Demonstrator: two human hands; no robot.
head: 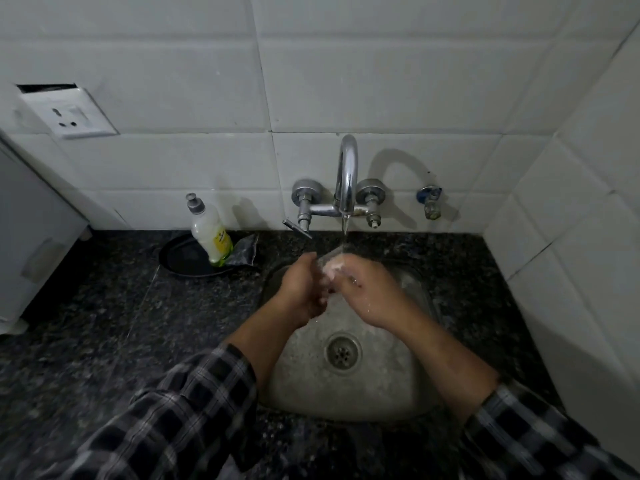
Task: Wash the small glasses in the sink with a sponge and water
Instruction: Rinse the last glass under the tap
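Both my hands meet over the back of the steel sink (311, 386), under the tap's running water (345, 233). A small clear glass (331, 255) lies tilted between them, its mouth toward the stream. My left hand (304, 289) grips it from the left. My right hand (367, 292) holds it from the right, fingers wet and foamy at the glass. Whether a sponge is in my hands I cannot tell. No other glass shows in the sink.
A chrome wall tap (347, 181) with two valves stands behind the sink. A dish-soap bottle (211, 233) leans on a black plate (187, 258) with a dark pouch at left. Black granite counter (104, 323) surrounds the sink; a tiled wall rises close on the right.
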